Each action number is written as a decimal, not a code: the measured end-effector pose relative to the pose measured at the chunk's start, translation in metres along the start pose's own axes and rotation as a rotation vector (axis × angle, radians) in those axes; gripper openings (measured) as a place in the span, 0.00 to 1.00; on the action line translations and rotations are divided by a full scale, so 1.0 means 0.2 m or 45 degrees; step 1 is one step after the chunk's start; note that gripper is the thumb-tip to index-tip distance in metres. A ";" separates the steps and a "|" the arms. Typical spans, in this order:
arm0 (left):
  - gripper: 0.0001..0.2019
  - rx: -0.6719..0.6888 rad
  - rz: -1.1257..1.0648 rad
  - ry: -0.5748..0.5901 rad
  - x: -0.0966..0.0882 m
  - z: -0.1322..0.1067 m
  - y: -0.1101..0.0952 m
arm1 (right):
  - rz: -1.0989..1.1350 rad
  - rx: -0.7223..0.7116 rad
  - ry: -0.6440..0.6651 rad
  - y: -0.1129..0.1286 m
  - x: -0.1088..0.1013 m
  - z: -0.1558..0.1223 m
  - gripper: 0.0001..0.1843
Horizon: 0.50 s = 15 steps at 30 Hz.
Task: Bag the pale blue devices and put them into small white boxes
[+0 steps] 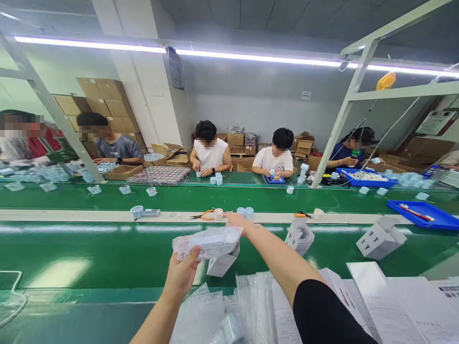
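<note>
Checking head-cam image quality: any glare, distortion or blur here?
Head view: ceiling light strip blown out, its glare streaking the green belt; wide-angle bending curves the frame post; left hand and bubble-wrap bag sharp; right hand sharp; workers' faces blurred.

A clear bubble-wrap pouch (210,241) with a pale, oblong item inside lies roughly level in the air above the green conveyor belt (107,253). Just under it, touching, a small white carton (221,264) sits tilted, its end flap open.
</note>
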<state>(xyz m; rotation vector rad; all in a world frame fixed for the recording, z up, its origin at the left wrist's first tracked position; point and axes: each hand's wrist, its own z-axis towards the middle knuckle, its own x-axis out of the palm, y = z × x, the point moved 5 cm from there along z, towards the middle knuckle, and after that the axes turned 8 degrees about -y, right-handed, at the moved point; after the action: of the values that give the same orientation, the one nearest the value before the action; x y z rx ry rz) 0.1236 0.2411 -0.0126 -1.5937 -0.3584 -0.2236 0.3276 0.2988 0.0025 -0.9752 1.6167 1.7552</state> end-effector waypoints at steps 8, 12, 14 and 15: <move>0.19 0.131 0.480 0.067 -0.10 0.15 -0.17 | 0.510 0.254 0.077 -0.20 0.26 0.00 0.15; 0.16 0.107 0.627 0.021 -0.07 0.17 -0.23 | 0.725 0.366 0.118 -0.16 0.39 -0.04 0.17; 0.18 0.075 0.571 -0.139 -0.10 0.18 -0.20 | 0.814 0.359 0.123 -0.13 0.42 -0.06 0.24; 0.19 0.050 0.531 -0.223 -0.11 0.18 -0.17 | 0.841 0.344 0.120 -0.12 0.44 -0.07 0.30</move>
<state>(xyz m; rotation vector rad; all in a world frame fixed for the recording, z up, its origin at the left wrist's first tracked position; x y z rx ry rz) 0.0878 0.2757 0.0083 -1.6147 -0.1565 0.2425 0.2983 0.2815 -0.0826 -0.4177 2.3495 1.8229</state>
